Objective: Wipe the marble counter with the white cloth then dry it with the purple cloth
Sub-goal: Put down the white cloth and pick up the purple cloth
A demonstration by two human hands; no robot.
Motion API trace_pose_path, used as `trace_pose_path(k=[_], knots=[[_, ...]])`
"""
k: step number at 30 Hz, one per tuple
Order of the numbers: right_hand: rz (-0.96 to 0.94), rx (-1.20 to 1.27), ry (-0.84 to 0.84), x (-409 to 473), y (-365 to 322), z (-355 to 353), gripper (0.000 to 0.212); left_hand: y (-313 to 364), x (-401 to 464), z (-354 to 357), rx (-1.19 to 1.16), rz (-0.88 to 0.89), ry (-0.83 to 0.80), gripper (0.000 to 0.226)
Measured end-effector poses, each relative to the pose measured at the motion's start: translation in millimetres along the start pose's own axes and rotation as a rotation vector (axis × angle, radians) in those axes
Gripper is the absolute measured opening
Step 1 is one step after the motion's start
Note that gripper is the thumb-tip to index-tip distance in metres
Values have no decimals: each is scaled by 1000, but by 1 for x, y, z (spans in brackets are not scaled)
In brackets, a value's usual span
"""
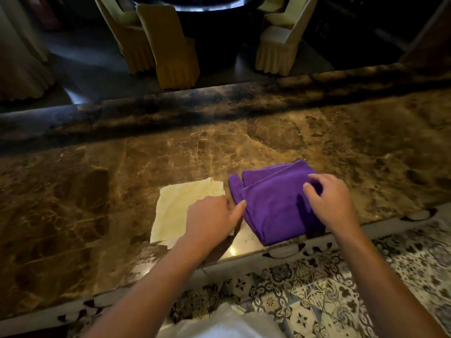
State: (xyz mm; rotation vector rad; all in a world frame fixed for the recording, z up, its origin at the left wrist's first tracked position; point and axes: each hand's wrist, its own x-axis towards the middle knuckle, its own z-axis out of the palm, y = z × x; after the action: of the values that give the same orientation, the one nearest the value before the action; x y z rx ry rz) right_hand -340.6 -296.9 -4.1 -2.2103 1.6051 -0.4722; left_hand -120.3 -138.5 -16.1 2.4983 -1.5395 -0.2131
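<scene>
Right hand (329, 201) grips purple cloth (271, 203); left hand (210, 218) (grip unclear) covers white cloth (173, 206).

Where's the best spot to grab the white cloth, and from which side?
Probably its right edge, from above: the white cloth lies flat on the marble counter beside the purple cloth, with the left hand over that side. Pinch up a fold, since no corner stands up.

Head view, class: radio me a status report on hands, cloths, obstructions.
Left hand on white cloth, grip unclear. Right hand pinching folded purple cloth. Cloths side by side on marble counter. No obstruction visible.
</scene>
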Motion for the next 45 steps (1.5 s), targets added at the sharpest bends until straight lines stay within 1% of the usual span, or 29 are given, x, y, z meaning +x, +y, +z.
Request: trace_pose_path(k=[3,5,6,9,11,14,17,19,21,24,25,26,28,30,32,35,37,39,40,41,43,45], knots=[[94,-215,-56,6,23,3,59,21,20,12,41,19,-114,78],[166,-312,-77,7,34,4,75,30,29,16,51,18,-137,78],[179,-347,-71,6,37,5,79,34,33,17,46,17,-150,78],[182,-393,-45,3,39,8,81,48,37,22,5,27,-182,70],[215,-363,-54,3,37,9,80,55,35,24,-6,46,-158,62],[299,-236,-102,6,34,9,75,58,33,29,-93,32,-173,53],[325,-135,-212,10,36,5,65,56,35,27,-283,-35,-253,51],[322,1,-283,12,38,4,54,55,36,24,-470,-89,-273,52],[330,140,-317,11,39,4,47,55,34,17,-675,-149,-245,49],[355,404,-334,6,31,5,46,53,27,6,-968,-202,-217,30],[351,491,-335,4,26,4,46,52,25,2,-1069,-228,-232,27],[336,568,-333,2,21,3,48,49,23,-2,-1133,-235,-239,30],[275,688,-325,-1,9,0,51,46,20,-10,-1212,-252,-243,34],[201,781,-315,-4,-4,-5,53,44,17,-18,-1334,-367,-261,38],[135,867,-318,-8,-18,-9,47,41,13,-22,-1460,-470,-301,31],[68,987,-348,-14,-36,-16,36,36,7,-24,-1532,-498,-381,29],[14,1081,-375,-18,-44,-19,32,34,3,-28,-1605,-533,-398,27],[-38,1193,-413,-21,-49,-21,17,31,-1,-34,-1729,-553,-404,27],[-49,1262,-434,-22,-50,-21,12,30,-4,-39,-1776,-541,-405,31],[-44,1344,-455,-24,-52,-20,16,28,-7,-44,-1798,-513,-396,36],[6,1469,-510,-28,-56,-17,31,23,-13,-56,-1811,-444,-343,39],[62,1544,-561,-31,-65,-11,32,13,-21,-70,-1847,-409,-296,38]])
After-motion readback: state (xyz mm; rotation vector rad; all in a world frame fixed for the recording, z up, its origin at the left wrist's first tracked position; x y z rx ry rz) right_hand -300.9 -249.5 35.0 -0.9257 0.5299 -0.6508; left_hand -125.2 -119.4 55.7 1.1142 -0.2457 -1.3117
